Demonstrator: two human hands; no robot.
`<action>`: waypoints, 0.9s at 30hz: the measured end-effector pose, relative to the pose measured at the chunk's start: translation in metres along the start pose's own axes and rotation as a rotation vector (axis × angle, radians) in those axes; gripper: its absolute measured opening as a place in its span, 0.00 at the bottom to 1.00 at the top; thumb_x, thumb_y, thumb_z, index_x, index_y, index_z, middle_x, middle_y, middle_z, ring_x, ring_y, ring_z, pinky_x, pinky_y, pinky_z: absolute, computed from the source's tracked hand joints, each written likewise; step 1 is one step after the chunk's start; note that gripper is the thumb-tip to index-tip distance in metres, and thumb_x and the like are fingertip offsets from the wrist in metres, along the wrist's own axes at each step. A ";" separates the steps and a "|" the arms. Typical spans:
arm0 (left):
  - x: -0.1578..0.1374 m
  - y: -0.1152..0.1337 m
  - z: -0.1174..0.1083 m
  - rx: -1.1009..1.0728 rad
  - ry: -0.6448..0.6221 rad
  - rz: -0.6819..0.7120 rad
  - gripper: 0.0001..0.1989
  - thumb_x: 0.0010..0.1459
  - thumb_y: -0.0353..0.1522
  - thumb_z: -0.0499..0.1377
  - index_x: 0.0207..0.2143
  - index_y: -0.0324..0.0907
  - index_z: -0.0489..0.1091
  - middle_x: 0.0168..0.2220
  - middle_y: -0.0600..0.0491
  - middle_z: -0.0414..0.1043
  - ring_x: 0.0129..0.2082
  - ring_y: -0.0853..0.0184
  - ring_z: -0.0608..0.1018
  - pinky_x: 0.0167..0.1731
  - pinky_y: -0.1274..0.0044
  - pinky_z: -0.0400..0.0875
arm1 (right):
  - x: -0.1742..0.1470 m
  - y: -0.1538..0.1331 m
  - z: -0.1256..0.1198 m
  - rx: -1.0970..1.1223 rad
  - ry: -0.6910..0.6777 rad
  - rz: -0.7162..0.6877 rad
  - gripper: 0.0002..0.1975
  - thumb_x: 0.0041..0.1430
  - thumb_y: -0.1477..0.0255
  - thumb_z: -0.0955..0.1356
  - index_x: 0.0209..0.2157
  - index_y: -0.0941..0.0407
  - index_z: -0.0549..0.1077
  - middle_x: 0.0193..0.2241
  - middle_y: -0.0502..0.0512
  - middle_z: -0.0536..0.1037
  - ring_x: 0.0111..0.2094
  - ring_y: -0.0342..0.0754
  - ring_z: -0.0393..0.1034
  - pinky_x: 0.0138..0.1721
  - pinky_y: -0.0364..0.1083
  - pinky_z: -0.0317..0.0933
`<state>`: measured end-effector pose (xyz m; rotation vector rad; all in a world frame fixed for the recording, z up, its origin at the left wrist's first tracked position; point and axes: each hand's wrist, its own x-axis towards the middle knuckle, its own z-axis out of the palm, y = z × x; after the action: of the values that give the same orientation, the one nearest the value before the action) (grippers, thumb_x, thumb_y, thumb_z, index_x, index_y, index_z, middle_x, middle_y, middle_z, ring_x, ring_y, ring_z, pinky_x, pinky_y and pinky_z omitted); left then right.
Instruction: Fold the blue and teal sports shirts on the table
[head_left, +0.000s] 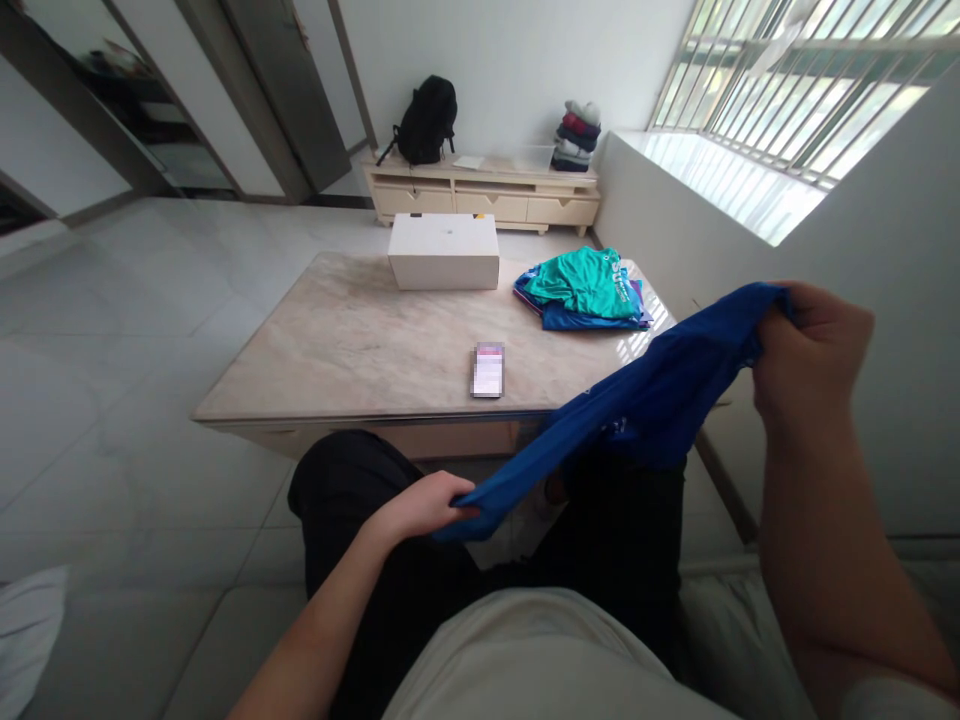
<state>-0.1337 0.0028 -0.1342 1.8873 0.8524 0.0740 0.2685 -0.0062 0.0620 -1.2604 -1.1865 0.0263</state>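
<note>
a pale table [337, 340] stands ahead; a blue garment [649, 390] stretches slantwise above the lap [615, 530], its raised end clutched in the right hand [814, 350], its lower end pinched by the left hand [426, 505]; a phone [489, 371] lies on the table

The blue garment [652, 390] is a deep, even blue in thin, soft cloth, with a small patch of white print [616, 427], too small to read, near its middle. It is unfolded but bunched lengthwise, drawn out in a slanting band between the left hand [427, 505], at its low, narrow end, and the right hand [814, 345], at its raised end. Long creases run along it; its wider part sags beneath the upper edge. It crosses in front of the table's [322, 340] near edge, toward the near right corner; whether it touches there is unclear.
</note>
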 end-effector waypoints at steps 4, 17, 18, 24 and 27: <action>-0.006 -0.021 -0.004 0.029 -0.061 -0.099 0.14 0.61 0.40 0.59 0.32 0.41 0.79 0.28 0.54 0.78 0.28 0.65 0.76 0.30 0.79 0.64 | 0.016 0.014 -0.012 0.033 0.136 -0.060 0.09 0.51 0.84 0.69 0.29 0.62 0.82 0.20 0.49 0.73 0.19 0.38 0.62 0.20 0.39 0.54; -0.015 -0.014 -0.102 -0.173 1.151 0.054 0.16 0.55 0.43 0.67 0.39 0.40 0.80 0.38 0.50 0.82 0.40 0.61 0.82 0.46 0.72 0.77 | 0.054 0.042 -0.048 -0.409 0.002 0.029 0.06 0.55 0.76 0.73 0.34 0.63 0.84 0.19 0.48 0.68 0.20 0.38 0.58 0.21 0.42 0.51; -0.018 -0.009 -0.111 -0.240 1.229 0.073 0.16 0.54 0.42 0.68 0.38 0.39 0.80 0.36 0.51 0.81 0.38 0.62 0.81 0.46 0.72 0.78 | 0.055 0.043 -0.050 -0.461 -0.032 0.032 0.07 0.55 0.75 0.74 0.35 0.63 0.84 0.20 0.49 0.70 0.20 0.38 0.60 0.22 0.42 0.52; -0.035 0.024 -0.165 -0.494 1.509 0.189 0.13 0.53 0.37 0.68 0.33 0.36 0.73 0.26 0.61 0.71 0.27 0.75 0.74 0.35 0.75 0.79 | 0.054 0.031 -0.051 -0.740 -0.187 0.010 0.09 0.60 0.70 0.73 0.33 0.62 0.83 0.18 0.47 0.66 0.22 0.38 0.57 0.25 0.44 0.49; -0.041 0.029 -0.202 -0.393 1.594 0.198 0.13 0.55 0.36 0.68 0.33 0.35 0.71 0.24 0.63 0.69 0.25 0.75 0.73 0.35 0.72 0.79 | 0.051 0.010 -0.046 -0.542 -0.275 0.144 0.11 0.60 0.66 0.74 0.34 0.62 0.82 0.18 0.48 0.66 0.21 0.39 0.56 0.25 0.44 0.49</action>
<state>-0.2315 0.1295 -0.0008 1.2410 1.4508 1.8819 0.3285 -0.0046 0.0954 -1.8631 -1.3882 -0.0185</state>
